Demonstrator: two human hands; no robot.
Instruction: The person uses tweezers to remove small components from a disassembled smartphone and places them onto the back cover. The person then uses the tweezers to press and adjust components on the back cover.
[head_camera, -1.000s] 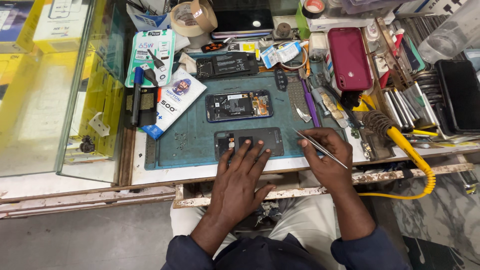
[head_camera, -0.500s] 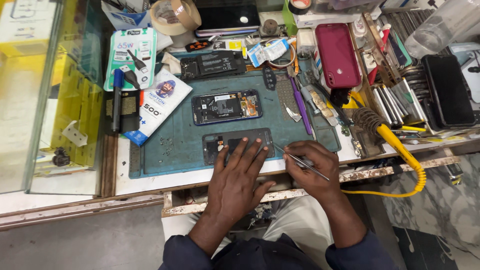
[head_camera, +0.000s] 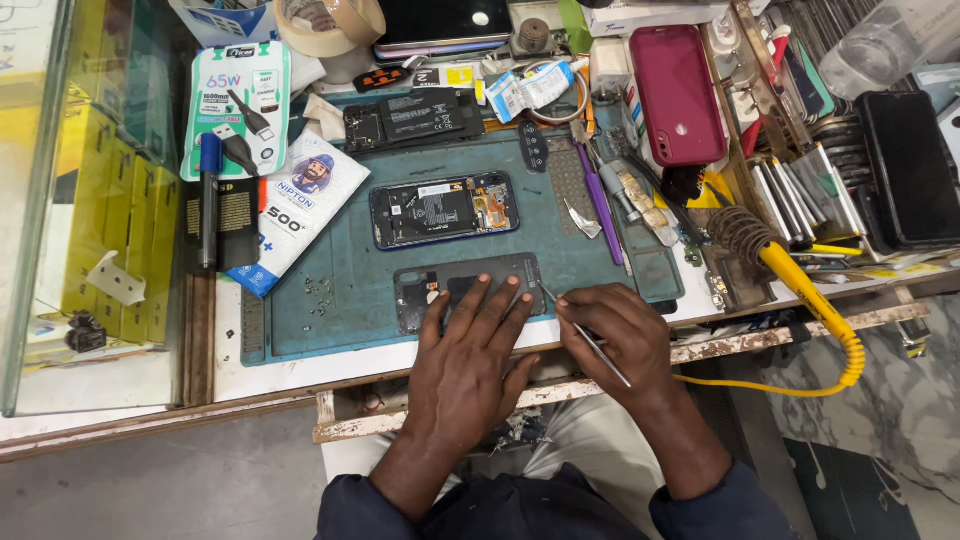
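Your left hand (head_camera: 470, 355) lies flat, fingers spread, on the dark back cover (head_camera: 440, 288) at the green mat's (head_camera: 340, 320) near edge; your right hand (head_camera: 615, 335) pinches tweezers (head_camera: 590, 340). A white-blue packet (head_camera: 295, 205) overlaps the mat's left edge.

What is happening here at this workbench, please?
A person is working on a dismantled phone over a teal repair mat. The left hand lies flat on a dark back cover, pressing it to the mat. The right hand holds thin tweezers, tips at the cover's right edge. The opened phone body lies just beyond, untouched, with tiny screws loose on the mat.
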